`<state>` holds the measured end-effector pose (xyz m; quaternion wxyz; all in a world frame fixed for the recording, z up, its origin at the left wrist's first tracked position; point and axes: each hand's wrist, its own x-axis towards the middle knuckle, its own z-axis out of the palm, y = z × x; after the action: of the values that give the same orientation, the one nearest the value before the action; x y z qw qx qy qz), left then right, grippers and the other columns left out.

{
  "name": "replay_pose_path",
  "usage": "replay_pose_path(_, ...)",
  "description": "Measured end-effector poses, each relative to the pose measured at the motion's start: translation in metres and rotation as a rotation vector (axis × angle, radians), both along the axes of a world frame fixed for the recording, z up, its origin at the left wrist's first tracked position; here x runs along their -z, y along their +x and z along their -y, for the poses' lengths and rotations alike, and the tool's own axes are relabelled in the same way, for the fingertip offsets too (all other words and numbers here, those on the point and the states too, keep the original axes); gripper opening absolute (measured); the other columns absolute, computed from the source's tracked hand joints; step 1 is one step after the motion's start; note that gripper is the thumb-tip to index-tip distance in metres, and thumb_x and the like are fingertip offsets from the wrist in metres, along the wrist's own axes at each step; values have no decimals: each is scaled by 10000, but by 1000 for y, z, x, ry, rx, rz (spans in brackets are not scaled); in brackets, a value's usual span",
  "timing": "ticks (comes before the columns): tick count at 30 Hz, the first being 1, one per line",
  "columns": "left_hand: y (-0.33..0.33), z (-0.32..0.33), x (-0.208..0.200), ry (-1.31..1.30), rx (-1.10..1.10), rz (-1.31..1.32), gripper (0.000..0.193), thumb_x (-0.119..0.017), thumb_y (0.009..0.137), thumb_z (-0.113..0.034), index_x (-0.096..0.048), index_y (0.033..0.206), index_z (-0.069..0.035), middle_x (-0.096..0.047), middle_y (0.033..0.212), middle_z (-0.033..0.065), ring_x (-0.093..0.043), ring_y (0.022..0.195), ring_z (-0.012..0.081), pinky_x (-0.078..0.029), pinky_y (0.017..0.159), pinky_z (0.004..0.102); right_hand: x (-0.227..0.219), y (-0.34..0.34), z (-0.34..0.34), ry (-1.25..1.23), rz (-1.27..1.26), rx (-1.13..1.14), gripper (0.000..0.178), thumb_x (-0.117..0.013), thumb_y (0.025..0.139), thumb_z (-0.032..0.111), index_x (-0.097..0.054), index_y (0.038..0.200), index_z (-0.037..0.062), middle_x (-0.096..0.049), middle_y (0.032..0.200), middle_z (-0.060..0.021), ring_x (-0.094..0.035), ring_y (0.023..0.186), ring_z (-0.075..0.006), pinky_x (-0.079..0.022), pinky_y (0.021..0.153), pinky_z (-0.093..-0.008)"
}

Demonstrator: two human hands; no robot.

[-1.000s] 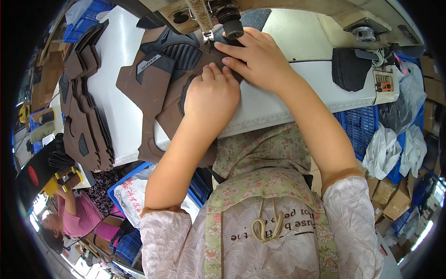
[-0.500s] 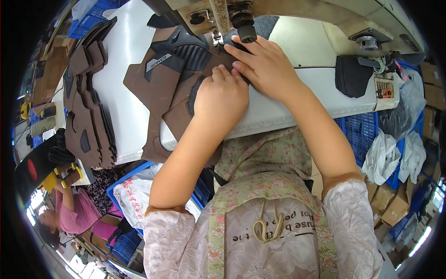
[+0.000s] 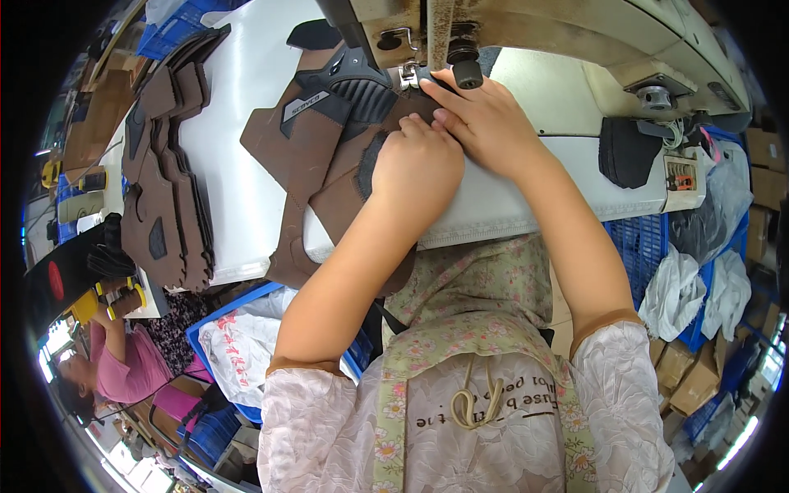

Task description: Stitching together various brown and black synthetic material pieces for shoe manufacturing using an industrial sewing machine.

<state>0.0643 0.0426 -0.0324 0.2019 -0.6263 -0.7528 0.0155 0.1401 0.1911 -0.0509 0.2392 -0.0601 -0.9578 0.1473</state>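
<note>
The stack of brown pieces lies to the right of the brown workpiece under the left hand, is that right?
No, the stack of brown pieces lies to the left of the brown workpiece under the left hand, as the head view shows.

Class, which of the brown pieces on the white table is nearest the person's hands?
The brown piece with the ribbed dark panel: it lies partly under the left hand, while the other brown pieces sit stacked further left.

Room is found between the right hand (image 3: 491,123) and black pieces (image 3: 629,154); forward reach is blocked by the sewing machine (image 3: 559,31).
</note>
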Motion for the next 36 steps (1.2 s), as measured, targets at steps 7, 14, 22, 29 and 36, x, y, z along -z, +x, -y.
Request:
replay_pose_path(7, -2, -8, -5, -13, 0, 49, 292, -629, 728, -128, -685, 951, 52, -718, 868, 197, -689, 765, 244, -533, 548, 305, 1, -6, -8, -28, -7, -14, 310, -618, 905, 280, -659, 1181, 146, -627, 1125, -59, -554, 1166, -279, -469, 926, -419)
replay_pose_path(14, -6, -13, -4, 51, 8, 24, 196, -627, 701, -110, -661, 836, 28, -633, 682, 93, -635, 648, 214, -502, 500, 304, -2, -11, -11, -83, 52, -19, 268, -602, 923, 268, -659, 1154, 145, -632, 1197, -40, -536, 1209, -296, -448, 966, -441)
replay_pose_path(22, -8, -17, -2, 77, 24, 37, 129, -624, 696, -98, -652, 764, 7, -622, 654, 89, -631, 632, 214, -488, 464, 300, -1, -13, -13, -94, 62, -12, 192, -595, 930, 267, -691, 998, 116, -632, 1169, -42, -518, 1230, -305, -435, 981, -451)
replay_pose_path(29, -6, -16, -4, 57, 1, 37, 138, -621, 718, -94, -652, 794, 17, -646, 696, 114, -641, 653, 220, -497, 484, 311, -2, -11, -11, -126, 80, -3, 198, -599, 925, 265, -703, 957, 100, -628, 1163, -42, -516, 1226, -299, -427, 985, -449)
replay_pose_path(36, -4, -16, -4, 16, -30, 75, 175, -613, 737, -99, -663, 837, 36, -693, 784, 175, -655, 685, 236, -505, 510, 324, -5, -12, -10, -120, 101, 9, 218, -605, 922, 261, -706, 1040, 109, -619, 1244, -40, -512, 1237, -287, -416, 1006, -430)
